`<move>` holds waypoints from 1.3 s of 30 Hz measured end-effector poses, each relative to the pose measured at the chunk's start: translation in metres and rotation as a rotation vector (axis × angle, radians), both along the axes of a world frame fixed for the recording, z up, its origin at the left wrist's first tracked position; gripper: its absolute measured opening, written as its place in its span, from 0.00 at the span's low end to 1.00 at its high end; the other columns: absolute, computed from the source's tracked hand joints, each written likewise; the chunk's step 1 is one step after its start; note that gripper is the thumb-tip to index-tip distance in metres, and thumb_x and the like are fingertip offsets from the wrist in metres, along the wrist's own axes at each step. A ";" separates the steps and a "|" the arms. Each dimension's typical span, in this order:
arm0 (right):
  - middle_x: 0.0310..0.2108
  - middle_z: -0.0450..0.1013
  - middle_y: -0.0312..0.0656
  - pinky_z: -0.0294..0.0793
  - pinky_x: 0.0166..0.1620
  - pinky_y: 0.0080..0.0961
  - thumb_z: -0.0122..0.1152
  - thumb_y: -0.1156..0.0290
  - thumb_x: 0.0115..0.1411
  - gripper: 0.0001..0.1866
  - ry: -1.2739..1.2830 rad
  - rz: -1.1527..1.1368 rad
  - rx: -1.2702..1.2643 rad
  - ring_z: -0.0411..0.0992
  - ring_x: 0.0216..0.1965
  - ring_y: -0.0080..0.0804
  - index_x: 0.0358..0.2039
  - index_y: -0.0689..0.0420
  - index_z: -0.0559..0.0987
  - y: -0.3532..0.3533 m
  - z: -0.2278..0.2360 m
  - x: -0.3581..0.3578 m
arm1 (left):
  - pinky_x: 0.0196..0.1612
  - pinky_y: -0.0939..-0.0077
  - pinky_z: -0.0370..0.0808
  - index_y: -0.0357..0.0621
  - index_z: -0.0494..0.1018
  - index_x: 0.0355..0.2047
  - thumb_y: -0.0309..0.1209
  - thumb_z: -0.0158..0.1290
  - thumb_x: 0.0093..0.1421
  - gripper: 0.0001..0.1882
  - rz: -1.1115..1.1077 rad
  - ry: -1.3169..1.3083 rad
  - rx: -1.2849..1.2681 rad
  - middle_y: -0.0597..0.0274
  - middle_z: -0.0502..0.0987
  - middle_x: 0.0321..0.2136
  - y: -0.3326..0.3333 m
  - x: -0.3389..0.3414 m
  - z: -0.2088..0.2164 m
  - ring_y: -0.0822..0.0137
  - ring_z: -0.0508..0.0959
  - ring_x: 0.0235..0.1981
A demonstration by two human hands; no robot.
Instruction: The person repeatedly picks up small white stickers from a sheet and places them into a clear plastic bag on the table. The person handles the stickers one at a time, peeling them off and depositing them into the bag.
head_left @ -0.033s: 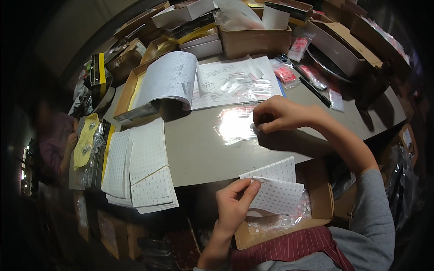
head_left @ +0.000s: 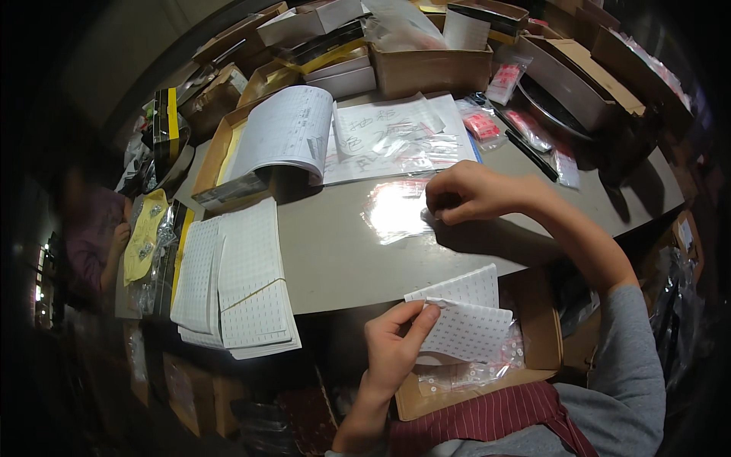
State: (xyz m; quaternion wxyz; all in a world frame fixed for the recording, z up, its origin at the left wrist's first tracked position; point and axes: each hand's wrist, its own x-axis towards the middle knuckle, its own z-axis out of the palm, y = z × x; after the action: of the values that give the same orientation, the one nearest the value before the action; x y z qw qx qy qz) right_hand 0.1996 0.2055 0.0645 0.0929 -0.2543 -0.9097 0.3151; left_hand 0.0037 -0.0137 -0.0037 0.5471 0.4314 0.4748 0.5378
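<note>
Take the worktop (head_left: pixel 327 266) centre as origin, its far edge as 12 o'clock. Plastic pouches (head_left: pixel 388 232) lie at centre; the right grip (head_left: pixel 472 190) is at their 3 o'clock edge. Flat sheets (head_left: pixel 453 114) lie at 12 o'clock, a carton (head_left: pixel 430 72) beyond them. Paper pad (head_left: pixel 282 133): 10 o'clock. Pens (head_left: pixel 531 154): 2 o'clock. Paper stacks (head_left: pixel 251 259): 8 o'clock. Open box (head_left: pixel 541 312): 5 o'clock, off the near edge, containing a bag (head_left: pixel 472 373), beneath the folded sheet (head_left: pixel 472 331).

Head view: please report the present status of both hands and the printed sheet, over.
Left hand pinching folded printed sheet. Right hand at shiny plastic, grip unclear. Glare hides plastic's detail.
</note>
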 end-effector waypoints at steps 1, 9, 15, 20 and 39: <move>0.29 0.76 0.46 0.74 0.38 0.35 0.64 0.69 0.59 0.10 -0.020 0.025 0.076 0.75 0.32 0.38 0.35 0.63 0.78 0.002 -0.001 -0.002 | 0.36 0.84 0.73 0.30 0.82 0.39 0.23 0.60 0.64 0.07 -0.014 0.006 0.001 0.65 0.82 0.31 0.000 -0.001 -0.003 0.79 0.77 0.32; 0.33 0.78 0.55 0.75 0.41 0.45 0.73 0.61 0.56 0.24 -0.246 -0.258 0.142 0.77 0.37 0.54 0.48 0.57 0.72 -0.004 0.015 -0.003 | 0.35 0.84 0.72 0.27 0.82 0.42 0.24 0.62 0.65 0.10 0.033 -0.043 0.066 0.63 0.83 0.31 -0.007 -0.010 -0.004 0.78 0.77 0.32; 0.30 0.77 0.50 0.73 0.39 0.44 0.77 0.50 0.53 0.33 -0.308 -0.344 0.109 0.77 0.36 0.52 0.48 0.59 0.71 -0.050 0.025 0.038 | 0.32 0.85 0.62 0.27 0.80 0.33 0.22 0.57 0.62 0.07 0.224 -0.143 0.098 0.67 0.77 0.26 -0.016 -0.031 0.002 0.80 0.70 0.27; 0.23 0.75 0.43 0.74 0.33 0.38 0.76 0.46 0.52 0.32 -0.331 -0.020 0.045 0.76 0.27 0.47 0.44 0.57 0.75 -0.092 0.032 0.067 | 0.33 0.84 0.65 0.26 0.80 0.34 0.23 0.58 0.61 0.08 0.278 -0.240 0.100 0.64 0.79 0.26 -0.015 -0.039 0.008 0.77 0.72 0.26; 0.31 0.80 0.50 0.78 0.40 0.47 0.61 0.68 0.53 0.06 -0.013 -0.411 0.592 0.79 0.35 0.55 0.29 0.53 0.84 0.132 -0.034 -0.040 | 0.35 0.83 0.70 0.25 0.81 0.40 0.23 0.60 0.64 0.10 0.177 -0.146 0.050 0.64 0.81 0.29 -0.001 -0.036 0.000 0.77 0.75 0.30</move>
State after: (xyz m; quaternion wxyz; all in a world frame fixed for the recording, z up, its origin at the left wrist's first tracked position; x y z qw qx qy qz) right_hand 0.1592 0.3379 0.0302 0.2181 -0.3960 -0.8919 0.0111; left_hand -0.0319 -0.0149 -0.0040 0.5197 0.3611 0.4564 0.6255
